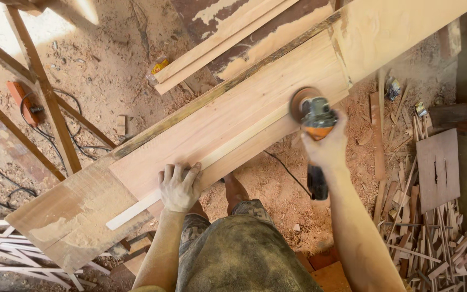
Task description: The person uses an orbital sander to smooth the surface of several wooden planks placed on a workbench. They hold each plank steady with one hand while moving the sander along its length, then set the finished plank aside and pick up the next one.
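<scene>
Looking down from the head, the nearest thing is the person's dusty shorts [244, 254], with both bare forearms reaching away from them over a floor [277, 194] thick with sawdust. Just beyond, the left hand [179, 186] lies flat on the near edge of a long plank [228, 119], its fingers [178, 174] pressed side by side and laid across a thin pale strip [136, 208] that runs along that edge; the hand pins the strip and board down and grips nothing. To the right and a little farther, the right hand [328, 146] has its fingers curled tight around the body of an angle grinder [314, 116], whose black tail and cord [287, 170] trail back toward the near side. The grinder's round disc [302, 103] sits on the plank's top face, close to the board's right end. The plank lies slanted, from near left to far right, on a wider board [71, 216] that sticks out at the near left. At the near right lies a heap of offcuts [428, 238] beside a flat square panel [438, 167]. Farther left stand slanted frame rails [44, 97] with black cables [77, 130] on the ground among them. Farthest off, more long boards [233, 32] lie side by side with the plank.
</scene>
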Available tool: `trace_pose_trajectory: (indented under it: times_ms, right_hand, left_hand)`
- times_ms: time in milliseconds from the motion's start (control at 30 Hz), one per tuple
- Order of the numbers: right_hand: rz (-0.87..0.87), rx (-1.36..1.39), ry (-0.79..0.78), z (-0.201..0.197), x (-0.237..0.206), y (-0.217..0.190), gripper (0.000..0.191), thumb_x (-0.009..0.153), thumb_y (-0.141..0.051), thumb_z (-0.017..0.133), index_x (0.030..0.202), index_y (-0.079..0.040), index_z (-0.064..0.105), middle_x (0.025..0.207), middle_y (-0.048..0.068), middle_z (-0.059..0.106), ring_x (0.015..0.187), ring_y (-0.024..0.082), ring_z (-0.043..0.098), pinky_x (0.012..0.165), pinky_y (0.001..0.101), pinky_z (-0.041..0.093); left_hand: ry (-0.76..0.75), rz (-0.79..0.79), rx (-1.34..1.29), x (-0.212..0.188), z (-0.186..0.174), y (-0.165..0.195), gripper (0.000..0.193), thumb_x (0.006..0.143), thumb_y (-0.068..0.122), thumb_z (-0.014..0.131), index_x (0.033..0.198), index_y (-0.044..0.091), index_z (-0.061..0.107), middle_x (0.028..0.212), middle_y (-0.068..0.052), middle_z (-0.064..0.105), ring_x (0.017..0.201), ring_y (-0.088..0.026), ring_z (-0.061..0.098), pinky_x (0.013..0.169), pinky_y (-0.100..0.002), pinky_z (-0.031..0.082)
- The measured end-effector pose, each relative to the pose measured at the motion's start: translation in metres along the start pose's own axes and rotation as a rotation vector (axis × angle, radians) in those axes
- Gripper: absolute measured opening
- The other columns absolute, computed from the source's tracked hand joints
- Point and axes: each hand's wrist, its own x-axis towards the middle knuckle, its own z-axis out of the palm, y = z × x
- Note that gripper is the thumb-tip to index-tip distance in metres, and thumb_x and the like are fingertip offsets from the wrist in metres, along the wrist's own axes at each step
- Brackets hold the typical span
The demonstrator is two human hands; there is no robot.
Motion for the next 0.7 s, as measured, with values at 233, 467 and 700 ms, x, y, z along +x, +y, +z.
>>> trace_pose_trajectory:
  times_ms: [233,467,700]
  right_hand:
    - [0.100,0.023,0.076,-0.013,0.028,0.002,0.084,0.082,-0.018,0.081,0.147,-0.006,0.028,0.124,0.027,0.064,0.103,0.033,0.073,0.089,0.0438,0.062]
    - [0.005,0.044,-0.248,0.038,-0.058,-0.036,0.092,0.079,-0.016,0.075,0.151,-0.002,0.019,0.118,0.030,0.064,0.093,0.035,0.075,0.080,0.0444,0.065]
    - [-0.165,-0.105,-0.362,0.035,-0.066,-0.054,0.090,0.077,-0.027,0.080,0.148,-0.007,0.028,0.110,0.028,0.071,0.095,0.046,0.073,0.084,0.0508,0.060]
  left_hand:
    - [-0.002,0.012,0.023,-0.002,0.003,0.000,0.015,0.091,0.026,0.076,0.105,0.019,0.078,0.102,-0.003,0.065,0.092,-0.024,0.058,0.080,-0.043,0.043]
    - [-0.005,0.009,0.020,-0.006,0.005,-0.001,0.017,0.089,0.023,0.076,0.105,0.019,0.079,0.103,-0.003,0.066,0.090,-0.026,0.059,0.079,-0.042,0.043]
    - [0.016,0.009,0.002,-0.003,0.003,0.003,0.019,0.085,0.022,0.077,0.104,0.020,0.079,0.102,-0.004,0.065,0.089,-0.028,0.059,0.078,-0.044,0.043]
